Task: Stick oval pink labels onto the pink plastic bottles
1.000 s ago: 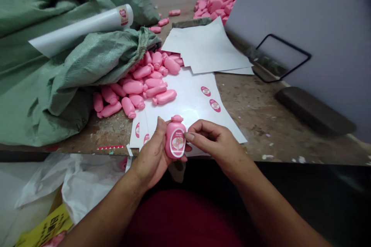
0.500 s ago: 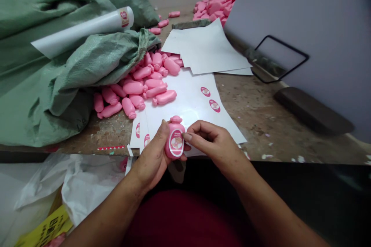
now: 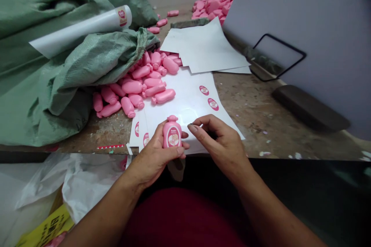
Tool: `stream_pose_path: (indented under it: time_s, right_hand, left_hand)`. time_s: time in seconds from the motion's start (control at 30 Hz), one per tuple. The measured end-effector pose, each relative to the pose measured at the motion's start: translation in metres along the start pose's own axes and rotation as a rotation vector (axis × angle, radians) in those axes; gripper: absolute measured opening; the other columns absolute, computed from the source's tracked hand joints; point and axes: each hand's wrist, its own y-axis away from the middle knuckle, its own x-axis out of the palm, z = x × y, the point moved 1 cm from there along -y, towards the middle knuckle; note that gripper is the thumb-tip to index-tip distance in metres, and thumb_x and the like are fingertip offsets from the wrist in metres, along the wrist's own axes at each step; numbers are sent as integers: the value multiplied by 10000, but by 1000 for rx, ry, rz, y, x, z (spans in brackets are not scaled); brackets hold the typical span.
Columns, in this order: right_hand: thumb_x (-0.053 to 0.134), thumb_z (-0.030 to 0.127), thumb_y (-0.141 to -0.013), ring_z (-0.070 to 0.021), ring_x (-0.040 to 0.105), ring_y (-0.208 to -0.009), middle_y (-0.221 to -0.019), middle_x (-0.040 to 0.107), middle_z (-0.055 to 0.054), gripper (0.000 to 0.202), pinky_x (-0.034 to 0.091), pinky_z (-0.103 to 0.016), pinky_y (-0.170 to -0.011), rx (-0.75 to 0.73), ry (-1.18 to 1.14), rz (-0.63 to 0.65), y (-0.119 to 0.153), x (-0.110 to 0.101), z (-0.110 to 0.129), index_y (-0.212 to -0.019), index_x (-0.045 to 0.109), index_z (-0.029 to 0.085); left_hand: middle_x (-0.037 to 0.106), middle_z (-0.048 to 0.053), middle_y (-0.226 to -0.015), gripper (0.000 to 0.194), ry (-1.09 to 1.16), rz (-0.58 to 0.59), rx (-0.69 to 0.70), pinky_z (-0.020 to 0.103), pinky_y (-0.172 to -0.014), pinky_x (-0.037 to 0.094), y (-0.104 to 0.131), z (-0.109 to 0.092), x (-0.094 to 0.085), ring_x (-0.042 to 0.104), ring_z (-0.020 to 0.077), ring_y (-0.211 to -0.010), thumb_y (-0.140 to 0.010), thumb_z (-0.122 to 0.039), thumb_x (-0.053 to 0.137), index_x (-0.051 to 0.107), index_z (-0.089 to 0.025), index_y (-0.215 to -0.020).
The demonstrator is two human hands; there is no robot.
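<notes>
Left hand: in the head view, my left hand [image 3: 156, 158] is clamped around a pink bottle [image 3: 172, 129], my thumb across the lower part of its oval label [image 3: 174, 138].
Bottle: just below the frame's centre, cap end up.
Right hand: my right hand [image 3: 226, 144] is apart from the bottle, right of it; thumb and forefinger are close, but I cannot tell whether they meet.
Sticker sheet: a white sheet [image 3: 185, 96] at centre bears two oval stickers [image 3: 213, 104].
Sack: green, upper left [image 3: 66, 81], beside piled pink bottles [image 3: 133, 87].
</notes>
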Motion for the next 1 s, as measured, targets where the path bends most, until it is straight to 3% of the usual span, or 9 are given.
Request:
stream_pose_path:
  time_s: [0.07, 0.13, 0.27, 0.4, 0.5, 0.6, 0.7, 0.87, 1.0]
  right_hand:
    - [622, 445, -858, -135, 436, -578, -613, 489, 44, 217, 347, -287, -578, -11, -46, 19, 0, 1, 0, -813, 641, 234]
    - [634, 445, -845, -138, 443, -578, -610, 495, 39, 216, 356, -286, -572, -12, -61, 28, 0, 2, -1, -795, 641, 235]
    - [663, 518, -810, -164, 524, -603, -665, 597, 10, 270, 402, -299, -577, 20, -24, 20, 0, 0, -9, -787, 655, 250]
    - [642, 625, -772, -213, 594, -639, -751, 686, -31, 364, 445, -343, -595, 57, 27, 19, -4, -1, -18, -782, 679, 263]
    - [617, 676, -753, -242, 616, -638, -765, 714, -48, 408, 461, -370, -586, 50, 44, 16, -6, -1, -19, -762, 678, 273]
    - [613, 684, -774, -252, 642, -659, -792, 731, -46, 410, 482, -374, -590, 21, 59, 34, -5, 1, -20, -784, 682, 280]
    - [624, 642, -824, -233, 644, -666, -797, 726, -31, 369, 493, -350, -590, -10, 84, 85, -3, 3, -22, -824, 685, 278]
    - [594, 544, -894, -176, 557, -581, -673, 628, 2, 303, 443, -301, -543, -38, 93, 110, 4, 3, -16, -863, 667, 251]
    - [572, 477, -916, -184, 584, -633, -702, 652, -3, 257, 439, -302, -591, -56, 178, 177, 7, 9, -10, -938, 677, 244]
  left_hand:
    - [646, 14, -1090, 688, 3, 13, -37, 240, -831, 501, 2, 0, -4, 662, 134, -964, -688, -56, 802, 522, -257, -1283]
    - [657, 22, -1083, 624, 9, 17, -69, 246, -857, 500, 7, -1, -15, 668, 140, -971, -678, -65, 814, 570, -238, -1226]
    - [691, 61, -1035, 402, -70, -82, -54, 245, -737, 515, 37, -8, -59, 677, 158, -878, -769, -282, 806, 645, -203, -1129]
    - [726, 47, -1001, 334, -476, -421, 37, 267, -811, 529, 89, -23, -112, 670, 193, -919, -803, -343, 780, 711, -240, -1114]
    - [737, 32, -1059, 354, -822, -698, 254, 301, -884, 525, 107, -36, -136, 651, 263, -1050, -720, -301, 838, 761, -299, -1066]
    - [728, 88, -1144, 378, -1192, -791, 472, 400, -978, 493, 88, -50, -145, 646, 318, -1097, -761, -315, 782, 742, -267, -1134]
    - [697, 122, -1266, 366, -1483, -714, 505, 464, -1069, 416, 43, -63, -144, 611, 325, -1167, -885, -282, 598, 691, -224, -1234]
    - [701, 142, -1261, 385, -1656, -620, 502, 525, -1110, 331, -24, -80, -140, 521, 365, -1253, -903, -219, 502, 685, -222, -1241]
    - [716, 177, -1166, 400, -1733, -603, 506, 605, -1116, 276, -40, -88, -143, 450, 426, -1310, -874, -179, 488, 697, -214, -1214]
